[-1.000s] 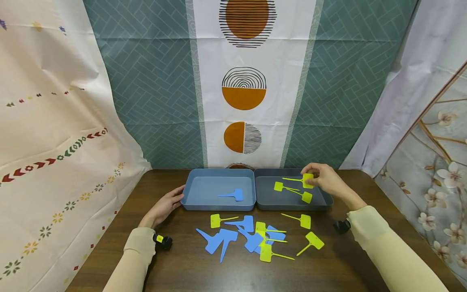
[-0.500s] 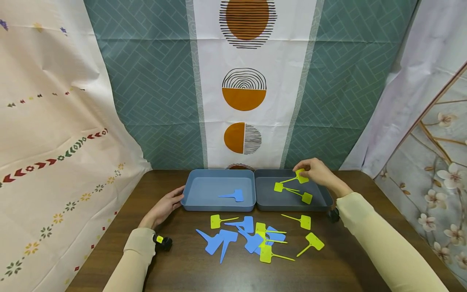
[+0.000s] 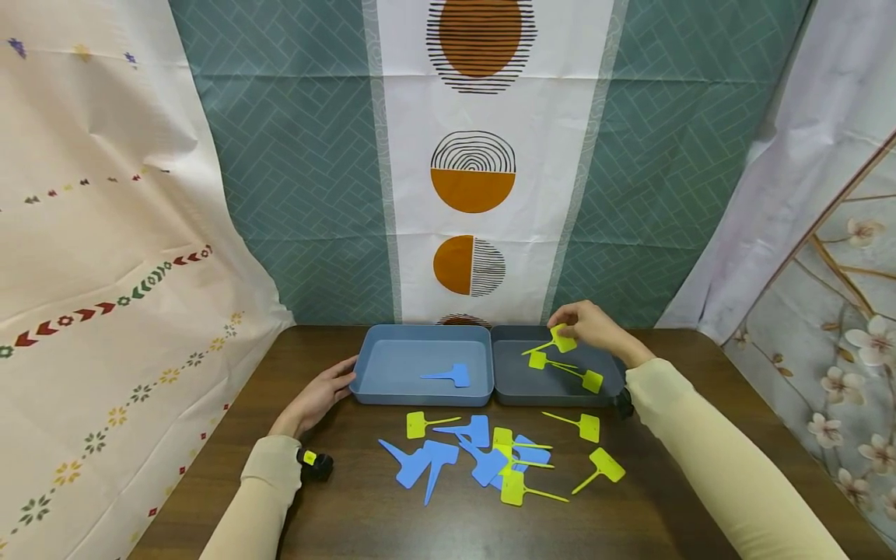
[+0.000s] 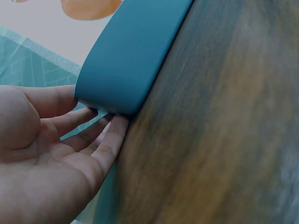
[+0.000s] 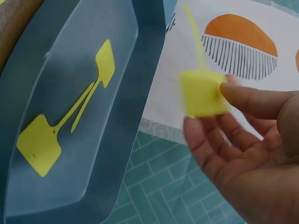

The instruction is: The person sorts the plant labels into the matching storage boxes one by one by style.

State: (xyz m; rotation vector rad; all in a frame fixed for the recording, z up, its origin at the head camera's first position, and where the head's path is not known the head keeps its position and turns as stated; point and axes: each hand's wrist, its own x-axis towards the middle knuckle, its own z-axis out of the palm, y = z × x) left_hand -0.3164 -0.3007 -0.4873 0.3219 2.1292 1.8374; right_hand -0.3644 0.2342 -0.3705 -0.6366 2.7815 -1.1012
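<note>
My right hand (image 3: 593,325) pinches a yellow plant label (image 3: 563,340) by its square head, above the dark grey tray (image 3: 514,395). In the right wrist view this label (image 5: 204,93) is slightly blurred, held between thumb and fingers. Two yellow plant labels (image 5: 39,145) lie inside that tray, their stems side by side. My left hand (image 3: 318,397) rests its fingertips against the left end of the blue-grey tray (image 3: 420,398); the left wrist view shows the thumb and fingers touching the tray's end wall (image 4: 126,60). One blue plant label (image 3: 460,375) lies in this tray.
In front of the trays, several blue plant labels (image 3: 441,453) and several yellow ones (image 3: 513,488) lie loose on the brown wooden table (image 3: 392,529), some overlapping. The two trays stand side by side, with a patterned curtain (image 3: 315,194) close behind.
My right hand has moved left over the dark grey tray with the yellow plant label, whose stem now slants down to the left. My left hand has stayed at the blue-grey tray.
</note>
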